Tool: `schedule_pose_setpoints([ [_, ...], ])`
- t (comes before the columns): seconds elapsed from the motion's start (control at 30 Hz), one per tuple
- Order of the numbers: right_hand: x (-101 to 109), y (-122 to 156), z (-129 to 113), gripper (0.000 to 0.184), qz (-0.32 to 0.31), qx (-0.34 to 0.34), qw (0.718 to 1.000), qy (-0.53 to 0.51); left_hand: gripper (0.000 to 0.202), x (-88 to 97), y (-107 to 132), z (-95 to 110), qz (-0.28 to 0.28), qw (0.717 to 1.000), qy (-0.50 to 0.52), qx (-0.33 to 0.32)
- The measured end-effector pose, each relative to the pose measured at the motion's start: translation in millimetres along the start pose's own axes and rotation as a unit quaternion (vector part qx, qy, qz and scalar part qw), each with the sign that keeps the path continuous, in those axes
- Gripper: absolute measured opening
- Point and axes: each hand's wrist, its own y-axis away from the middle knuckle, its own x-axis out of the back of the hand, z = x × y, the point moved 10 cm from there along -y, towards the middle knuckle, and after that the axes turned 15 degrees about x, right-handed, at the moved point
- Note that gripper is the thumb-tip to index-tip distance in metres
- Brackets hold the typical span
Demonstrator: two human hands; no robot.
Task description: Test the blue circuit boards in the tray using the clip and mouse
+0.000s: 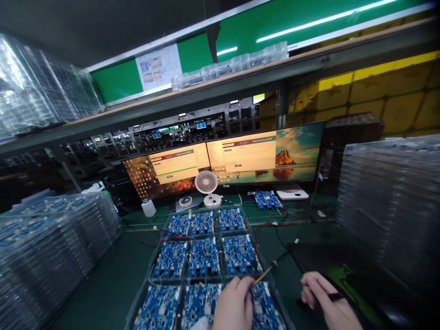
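My left hand [233, 303] is over the front of a clear plastic tray [288, 316], its fingers pinched at the end of a thin yellow cable [262, 276]. That cable runs up to the right to a small white connector [274, 263], near a black cable. Beneath the hand lies a blue circuit board [264, 305], partly hidden by it. Several more blue circuit boards [203, 256] sit in the tray's compartments. To the right, my right hand [321, 293] is closed above a black mat [319, 256]; whatever its fingers hold is hidden.
Stacked clear trays stand at left [68, 243] and right [374, 197]. Behind the boards are a white fan [206, 183], a tape roll [185, 201], a white bottle [148, 208] and two monitors [247, 156]. Another circuit board [267, 200] lies beside a white device [292, 193]. Red and black wires cross the bench.
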Motion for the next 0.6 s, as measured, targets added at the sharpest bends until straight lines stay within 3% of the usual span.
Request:
schedule_pose_setpoints([
  [0.3,5.5,-0.6,-2.2,0.045,0.016,0.022,1.0,-0.001,0.033,0.1,4.0,4.2,0.018,0.999,0.015,-0.029],
  [0.6,7.5,1.6,16.9,0.04,0.003,0.012,1.0,-0.017,0.029,-20.8,0.1,2.5,0.004,0.997,-0.043,-0.063],
])
